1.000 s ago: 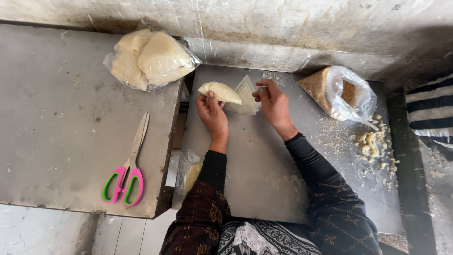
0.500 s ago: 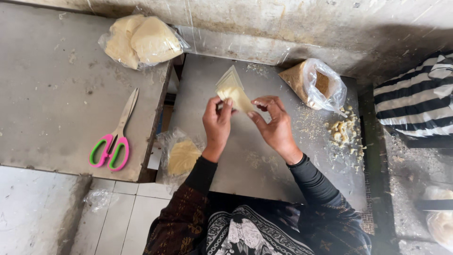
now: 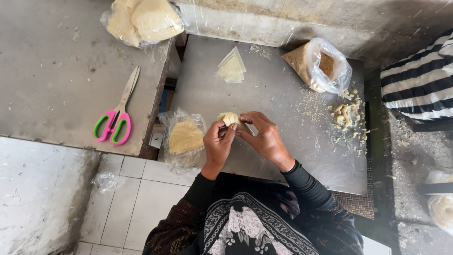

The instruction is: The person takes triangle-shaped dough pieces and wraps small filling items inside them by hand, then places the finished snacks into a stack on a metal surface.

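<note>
Both of my hands pinch one small pale dough wrapper [image 3: 230, 118] just above the grey metal table [image 3: 273, 99]. My left hand [image 3: 218, 146] grips its near side and my right hand [image 3: 264, 135] folds over it from the right. A stack of triangular wrappers [image 3: 231, 67] lies on the table farther back. A clear bag holding yellow triangular sheets [image 3: 185, 137] sits at the table's left edge, beside my left hand.
An open plastic bag of brown filling [image 3: 321, 64] rests at the table's back right, with dough scraps [image 3: 347, 115] near it. Pink and green scissors [image 3: 117, 115] and a bag of dough [image 3: 144, 20] lie on the left counter. A striped cloth [image 3: 420, 82] is at far right.
My hands came down and nearer to me with the wrapper, which went from a held-up triangle to a folded bundle. The camera view shifted, showing the triangular stack lying behind.
</note>
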